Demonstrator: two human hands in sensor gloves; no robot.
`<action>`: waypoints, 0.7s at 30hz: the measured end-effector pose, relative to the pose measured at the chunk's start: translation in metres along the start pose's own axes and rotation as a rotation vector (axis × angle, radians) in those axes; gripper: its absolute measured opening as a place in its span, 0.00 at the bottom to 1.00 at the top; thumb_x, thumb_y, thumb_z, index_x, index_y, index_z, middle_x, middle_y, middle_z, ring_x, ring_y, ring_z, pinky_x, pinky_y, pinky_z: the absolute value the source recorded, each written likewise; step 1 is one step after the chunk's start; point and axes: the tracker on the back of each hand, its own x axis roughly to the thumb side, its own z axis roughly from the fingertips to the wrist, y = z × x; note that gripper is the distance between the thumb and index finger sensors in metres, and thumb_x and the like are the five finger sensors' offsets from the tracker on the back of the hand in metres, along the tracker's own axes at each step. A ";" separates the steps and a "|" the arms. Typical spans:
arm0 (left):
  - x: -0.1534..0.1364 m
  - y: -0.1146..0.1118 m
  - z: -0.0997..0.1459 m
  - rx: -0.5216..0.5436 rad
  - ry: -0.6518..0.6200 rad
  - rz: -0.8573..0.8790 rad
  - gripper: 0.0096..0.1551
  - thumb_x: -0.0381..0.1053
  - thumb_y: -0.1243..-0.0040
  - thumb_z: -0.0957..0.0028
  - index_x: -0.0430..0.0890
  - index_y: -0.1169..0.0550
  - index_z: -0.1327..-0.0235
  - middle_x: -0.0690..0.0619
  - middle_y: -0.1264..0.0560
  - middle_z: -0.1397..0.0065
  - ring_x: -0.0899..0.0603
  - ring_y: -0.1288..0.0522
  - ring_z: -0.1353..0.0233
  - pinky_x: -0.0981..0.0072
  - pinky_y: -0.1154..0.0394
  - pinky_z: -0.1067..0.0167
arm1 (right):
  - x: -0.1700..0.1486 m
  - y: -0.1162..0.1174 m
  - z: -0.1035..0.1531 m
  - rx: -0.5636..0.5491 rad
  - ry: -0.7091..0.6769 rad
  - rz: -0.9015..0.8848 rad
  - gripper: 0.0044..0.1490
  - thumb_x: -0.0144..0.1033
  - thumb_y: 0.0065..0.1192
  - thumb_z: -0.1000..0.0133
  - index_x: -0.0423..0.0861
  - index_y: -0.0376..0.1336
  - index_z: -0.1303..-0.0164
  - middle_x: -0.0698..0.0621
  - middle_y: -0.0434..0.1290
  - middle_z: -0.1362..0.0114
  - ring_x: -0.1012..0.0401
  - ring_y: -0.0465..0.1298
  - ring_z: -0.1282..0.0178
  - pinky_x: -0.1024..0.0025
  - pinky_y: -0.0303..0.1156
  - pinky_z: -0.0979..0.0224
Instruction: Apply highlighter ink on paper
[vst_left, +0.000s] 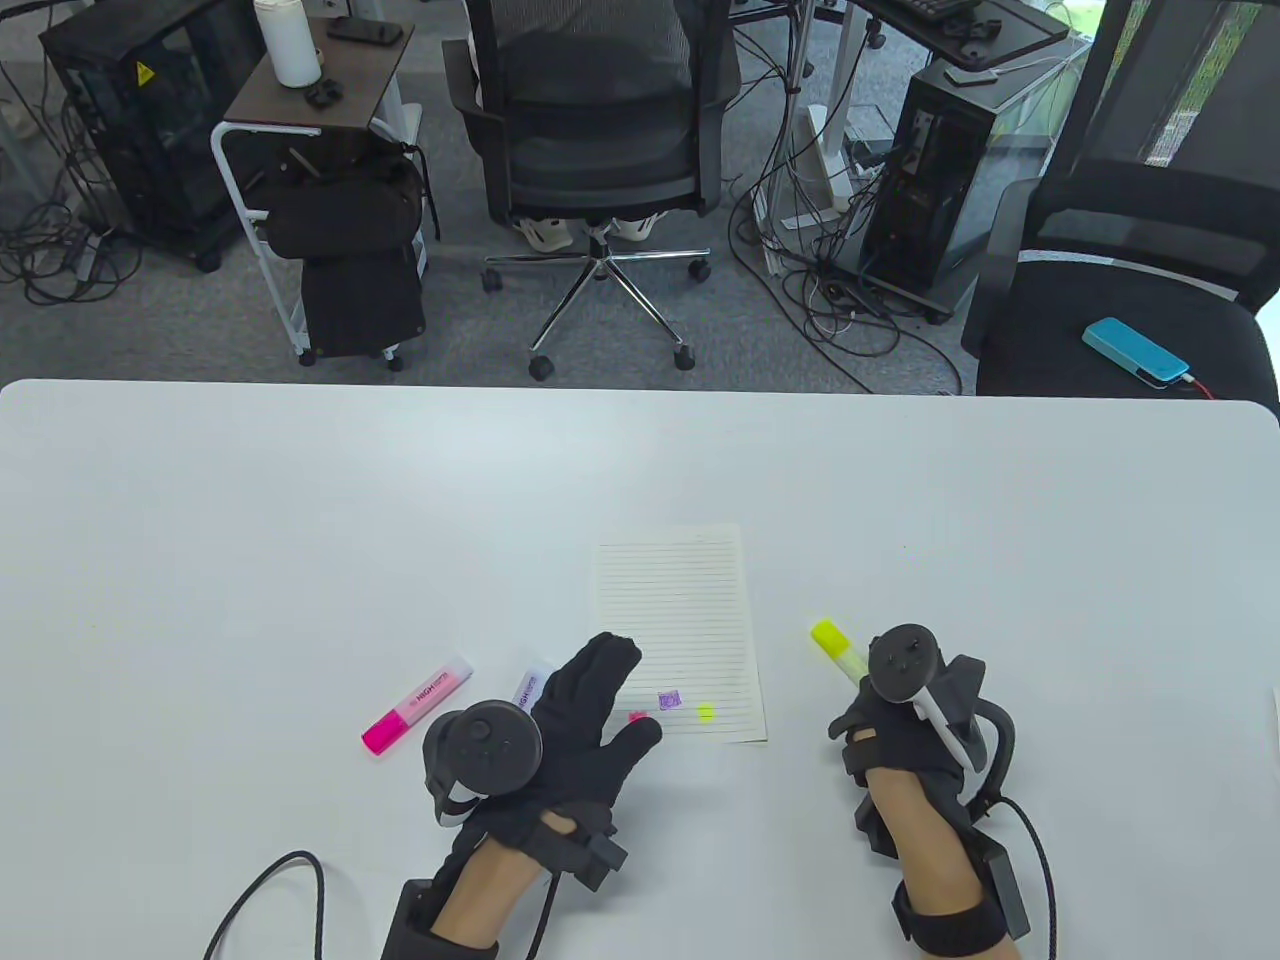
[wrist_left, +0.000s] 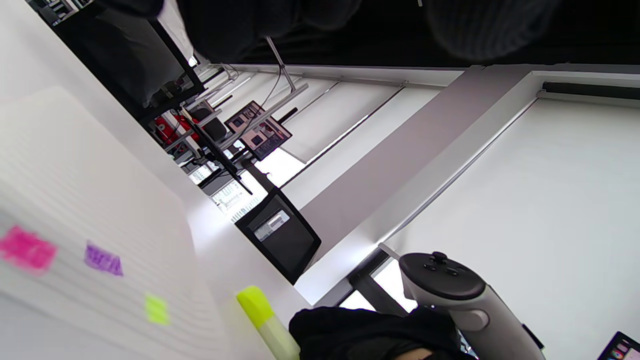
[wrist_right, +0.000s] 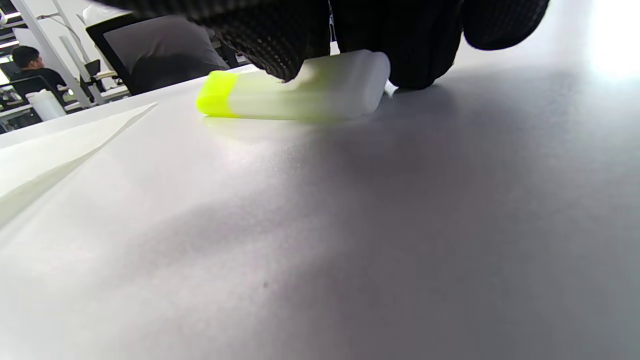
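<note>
purple highlighter (vst_left: 530, 686): mostly hidden | yellow highlighter (vst_left: 838, 650): tip hidden, perhaps capped

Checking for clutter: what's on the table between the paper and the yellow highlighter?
Nothing: in the table view, bare table separates the paper from the yellow highlighter.

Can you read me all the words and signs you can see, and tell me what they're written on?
"HIGH": on the pink highlighter lying on the table; the smaller print after it is too blurred to read.
Print on the purple highlighter beside the left hand: too small to read.
Yellow triangle warning sign: on the black computer case across the room; its symbol is too small to make out.
The lined paper bears only colour marks, no words.
</note>
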 end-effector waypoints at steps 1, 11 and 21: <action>0.000 0.000 0.000 -0.001 0.001 0.001 0.49 0.68 0.45 0.53 0.45 0.43 0.25 0.42 0.45 0.21 0.35 0.35 0.26 0.32 0.38 0.32 | 0.000 0.000 0.000 0.020 0.001 -0.002 0.32 0.31 0.59 0.34 0.43 0.57 0.18 0.34 0.59 0.17 0.32 0.63 0.26 0.31 0.56 0.27; 0.000 0.000 -0.001 -0.002 0.005 0.004 0.48 0.68 0.45 0.53 0.45 0.43 0.25 0.42 0.44 0.21 0.35 0.34 0.26 0.32 0.38 0.32 | 0.007 -0.014 0.014 -0.102 -0.145 -0.147 0.33 0.37 0.57 0.32 0.44 0.55 0.17 0.35 0.59 0.16 0.32 0.62 0.25 0.29 0.55 0.27; -0.001 0.001 -0.002 -0.011 0.009 0.016 0.48 0.68 0.45 0.53 0.45 0.43 0.25 0.42 0.44 0.20 0.35 0.35 0.26 0.32 0.39 0.31 | 0.034 -0.014 0.031 -0.038 -0.648 -0.657 0.36 0.50 0.52 0.31 0.49 0.52 0.15 0.38 0.55 0.12 0.34 0.57 0.17 0.31 0.56 0.24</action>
